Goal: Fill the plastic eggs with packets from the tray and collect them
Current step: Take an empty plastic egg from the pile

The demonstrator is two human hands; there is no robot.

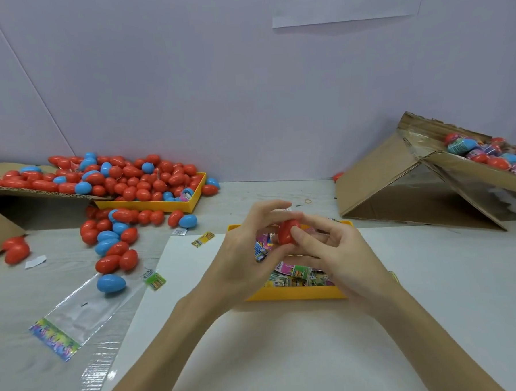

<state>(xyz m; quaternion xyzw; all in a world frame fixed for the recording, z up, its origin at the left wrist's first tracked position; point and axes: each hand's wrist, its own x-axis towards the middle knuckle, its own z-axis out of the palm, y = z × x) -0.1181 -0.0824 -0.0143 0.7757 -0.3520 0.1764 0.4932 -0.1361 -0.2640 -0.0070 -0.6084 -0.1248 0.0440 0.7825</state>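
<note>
I see my left hand (247,243) and right hand (334,248) both gripping one red egg (287,232) above the centre yellow tray (294,293) of packets (296,274). At upper left, a second yellow tray (161,205) overflows with red and blue eggs (136,180); at right, a cardboard box (414,181) holds more eggs.

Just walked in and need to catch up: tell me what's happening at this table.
A person is filling plastic eggs. Both hands, left hand and right hand, hold one red egg above a yellow tray of colourful packets. A pile of red and blue eggs spills from a box and a second yellow tray on the left. A cardboard box on the right holds eggs in wrappers.
</note>
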